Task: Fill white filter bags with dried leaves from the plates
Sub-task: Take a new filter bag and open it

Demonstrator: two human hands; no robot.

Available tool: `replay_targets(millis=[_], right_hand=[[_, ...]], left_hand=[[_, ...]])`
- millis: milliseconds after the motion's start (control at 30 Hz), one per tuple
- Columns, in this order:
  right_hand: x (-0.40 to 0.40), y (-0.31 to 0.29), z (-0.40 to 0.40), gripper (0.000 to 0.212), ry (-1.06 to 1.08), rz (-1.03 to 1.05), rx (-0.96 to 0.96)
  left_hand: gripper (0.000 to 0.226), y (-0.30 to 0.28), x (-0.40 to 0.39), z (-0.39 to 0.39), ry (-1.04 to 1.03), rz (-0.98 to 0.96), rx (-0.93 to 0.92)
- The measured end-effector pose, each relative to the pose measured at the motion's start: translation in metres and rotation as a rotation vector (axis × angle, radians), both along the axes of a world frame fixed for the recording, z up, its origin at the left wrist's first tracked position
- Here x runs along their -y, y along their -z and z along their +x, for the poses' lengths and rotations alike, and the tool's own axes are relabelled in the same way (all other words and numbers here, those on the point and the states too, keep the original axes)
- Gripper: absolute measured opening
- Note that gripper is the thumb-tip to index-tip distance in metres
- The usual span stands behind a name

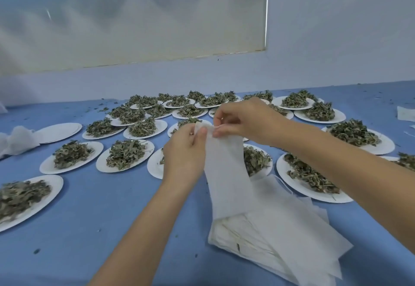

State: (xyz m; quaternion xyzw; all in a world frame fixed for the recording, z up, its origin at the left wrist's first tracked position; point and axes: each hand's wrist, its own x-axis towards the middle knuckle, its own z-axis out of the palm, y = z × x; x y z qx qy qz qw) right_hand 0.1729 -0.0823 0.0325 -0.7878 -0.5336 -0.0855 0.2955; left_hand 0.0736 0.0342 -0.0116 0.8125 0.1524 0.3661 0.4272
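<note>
Head view, sweeping from the left: a bunched white cloth (16,139) sits at the table's (89,207) far left edge, and just beside it a bare plate (59,132) with nothing on it. Nearer the camera, a big plate of leaves (22,195) runs off the left border. Then come more plates heaped with dried leaves, one at (71,156), another at (125,155), and rows of them stretching back toward the wall (314,38).

Now the middle. The left hand (183,150) is up over the plates, thumb and fingers pinching the top edge of a white bag (226,173). The bag hangs down long and flat from that grip, its lower end reaching the bag pile (269,229) on the blue table in front of the person. The right hand (241,120) meets it from the other side, fingertips pinched on the same top edge, touching the left hand's thumb. Both hands grip the bag's mouth; whether it is parted I cannot tell.

Further right, a plate (312,177) sits just behind the pile, partly under the right forearm, and another heaped one (359,136) lies beyond. Loose white bags (405,113) show at the right border. Leaf crumbs dot the table.
</note>
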Motion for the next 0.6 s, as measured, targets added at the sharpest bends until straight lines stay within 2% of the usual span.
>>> replay_targets(millis=[67, 133, 233, 300, 400, 500, 600], right_hand=[[-0.006, -0.003, -0.003, 0.017, -0.012, -0.045, 0.14], [-0.012, -0.006, -0.009, 0.029, 0.01, -0.076, 0.248], [-0.021, -0.013, -0.018, 0.037, 0.03, -0.067, 0.296], [-0.027, -0.016, -0.024, 0.034, 0.032, 0.005, 0.214], [-0.033, -0.019, -0.028, 0.029, 0.032, 0.094, -0.041], [-0.037, -0.022, -0.028, 0.03, 0.002, 0.007, -0.231], [-0.046, -0.023, -0.025, 0.049, 0.018, -0.068, -0.228]], left_hand=[[0.014, -0.007, -0.009, -0.003, -0.012, -0.011, 0.01], [0.015, -0.014, -0.017, -0.006, -0.021, 0.008, 0.016], [0.013, -0.021, -0.027, -0.009, -0.027, 0.101, 0.028], [0.015, -0.026, -0.032, -0.01, -0.004, 0.15, 0.051], [0.018, -0.034, -0.039, -0.01, 0.021, 0.161, 0.103], [0.015, -0.042, -0.046, -0.009, 0.025, 0.101, 0.174], [0.014, -0.047, -0.047, -0.007, 0.074, 0.139, 0.206]])
